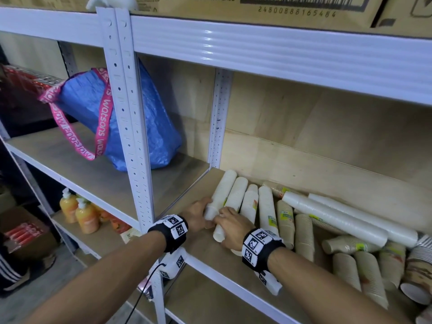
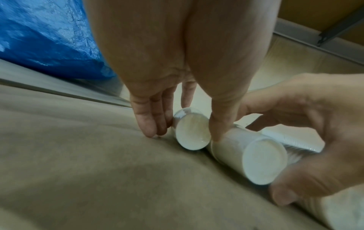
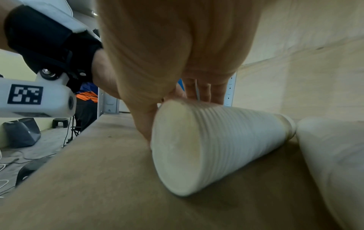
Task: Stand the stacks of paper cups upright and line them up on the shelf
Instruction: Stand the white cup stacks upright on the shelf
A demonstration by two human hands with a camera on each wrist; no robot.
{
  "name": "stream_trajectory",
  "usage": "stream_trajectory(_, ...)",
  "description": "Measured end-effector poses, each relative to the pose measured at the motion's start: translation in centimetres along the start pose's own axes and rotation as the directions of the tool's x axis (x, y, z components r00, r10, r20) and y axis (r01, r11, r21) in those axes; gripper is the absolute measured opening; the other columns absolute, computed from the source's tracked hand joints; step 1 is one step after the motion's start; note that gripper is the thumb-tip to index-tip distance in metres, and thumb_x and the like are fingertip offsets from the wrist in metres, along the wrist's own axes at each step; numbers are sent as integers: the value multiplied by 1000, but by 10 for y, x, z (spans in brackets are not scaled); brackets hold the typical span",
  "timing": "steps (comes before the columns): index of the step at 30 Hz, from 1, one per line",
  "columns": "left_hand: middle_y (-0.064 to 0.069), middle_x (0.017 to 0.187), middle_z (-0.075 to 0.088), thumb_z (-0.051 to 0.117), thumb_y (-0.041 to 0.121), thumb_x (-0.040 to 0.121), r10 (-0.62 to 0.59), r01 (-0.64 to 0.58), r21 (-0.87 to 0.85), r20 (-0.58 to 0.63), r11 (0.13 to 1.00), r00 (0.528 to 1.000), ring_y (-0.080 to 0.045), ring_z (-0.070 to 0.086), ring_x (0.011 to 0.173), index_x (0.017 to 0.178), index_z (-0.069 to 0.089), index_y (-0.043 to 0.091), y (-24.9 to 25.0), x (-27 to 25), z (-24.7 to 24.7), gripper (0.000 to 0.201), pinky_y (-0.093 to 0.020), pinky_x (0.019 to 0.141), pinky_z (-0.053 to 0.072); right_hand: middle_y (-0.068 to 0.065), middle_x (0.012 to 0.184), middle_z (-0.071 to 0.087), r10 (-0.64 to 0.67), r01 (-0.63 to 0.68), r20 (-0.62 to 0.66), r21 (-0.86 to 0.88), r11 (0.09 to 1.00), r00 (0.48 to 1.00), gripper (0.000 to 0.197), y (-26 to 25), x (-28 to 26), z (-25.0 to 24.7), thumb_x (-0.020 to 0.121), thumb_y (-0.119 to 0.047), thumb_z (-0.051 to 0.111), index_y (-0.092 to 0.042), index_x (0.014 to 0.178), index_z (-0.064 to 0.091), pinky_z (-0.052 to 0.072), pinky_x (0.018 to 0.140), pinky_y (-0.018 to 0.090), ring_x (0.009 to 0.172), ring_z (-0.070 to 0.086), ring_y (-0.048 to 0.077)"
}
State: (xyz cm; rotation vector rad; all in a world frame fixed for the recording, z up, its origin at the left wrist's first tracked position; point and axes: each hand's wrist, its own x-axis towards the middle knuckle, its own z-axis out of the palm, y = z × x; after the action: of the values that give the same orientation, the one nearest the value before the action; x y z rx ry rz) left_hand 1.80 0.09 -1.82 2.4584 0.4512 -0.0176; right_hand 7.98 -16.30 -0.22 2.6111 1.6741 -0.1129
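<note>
Several stacks of paper cups lie on their sides on the wooden shelf (image 1: 203, 251). My left hand (image 1: 207, 210) pinches the near end of the leftmost white stack (image 1: 225, 188), fingers (image 2: 151, 121) on its left side and thumb (image 2: 218, 123) on its right. The stack's flat end (image 2: 192, 132) faces the left wrist camera. My right hand (image 1: 225, 222) curls over the near end of the second white stack (image 1: 239, 194), thumb (image 2: 285, 194) underneath it. In the right wrist view that stack (image 3: 216, 147) lies flat on the board, with another stack (image 3: 334, 155) beside it.
Two more white stacks (image 1: 259, 204) lie to the right, then brown stacks (image 1: 304, 235) and long wrapped white sleeves (image 1: 339, 218). A blue bag (image 1: 131, 118) sits in the left bay behind the white post (image 1: 131, 127). Orange bottles (image 1: 77, 213) stand on the shelf below.
</note>
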Motion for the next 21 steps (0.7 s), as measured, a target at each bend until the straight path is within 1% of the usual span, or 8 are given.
stream_trajectory(3,-3,136,51,73,31,77,5,-4,31,-12,1000,1000,-22,54,119,147,32,26,2,-2,-3,81,-31,96,46,6,125,43,7,-7,18,27,1000,1000,48,1,0,-3,76,-21,70,-17,121,53,47,94,42,122,41,26)
stream_trajectory(6,-3,138,51,69,28,78,0,2,54,-30,999,1000,-22,54,119,146,32,29,-1,-4,-9,77,-32,96,47,5,122,43,14,-14,17,49,999,1000,43,5,-1,-14,76,-23,69,-17,115,52,47,92,43,119,42,25)
stream_trajectory(10,-3,139,51,69,27,81,-18,25,106,-65,994,998,-23,52,124,146,38,26,5,-9,-25,72,-30,99,44,1,116,46,31,-24,-75,93,995,997,39,10,-3,-36,74,-30,63,-19,109,51,49,80,40,109,47,23)
stream_trajectory(12,-3,134,56,70,30,79,-19,34,144,-106,989,994,-24,57,120,143,43,26,12,-12,-37,69,-30,94,48,-2,112,48,45,-28,-147,117,993,988,34,15,-3,-50,74,-31,59,-21,106,50,49,75,38,104,50,22)
stream_trajectory(15,-4,120,65,71,32,77,-9,37,180,-155,983,988,-22,65,102,134,51,25,24,-15,-59,61,-29,80,52,-3,114,52,91,-50,-234,175,983,968,36,26,-2,-76,75,-29,57,-22,111,53,47,77,33,103,53,20)
stream_trajectory(17,-6,113,68,72,29,77,14,26,189,-211,982,977,-21,66,95,128,56,23,35,-15,-74,53,-30,79,53,0,115,55,132,-70,-297,210,975,946,40,35,0,-92,78,-28,56,-20,117,54,49,81,35,102,57,23)
stream_trajectory(19,-6,111,68,70,23,78,41,9,187,-264,982,964,-21,65,92,124,60,20,49,-14,-87,48,-31,80,55,3,118,56,175,-94,-341,243,965,924,40,43,3,-107,84,-25,53,-18,123,52,51,84,37,101,60,27)
stream_trajectory(21,-7,109,69,69,19,78,80,-24,185,-303,982,949,-20,64,89,120,63,18,66,-9,-100,42,-29,79,56,7,124,55,216,-122,-357,267,956,909,42,50,6,-122,88,-23,50,-16,129,47,51,86,37,102,60,30)
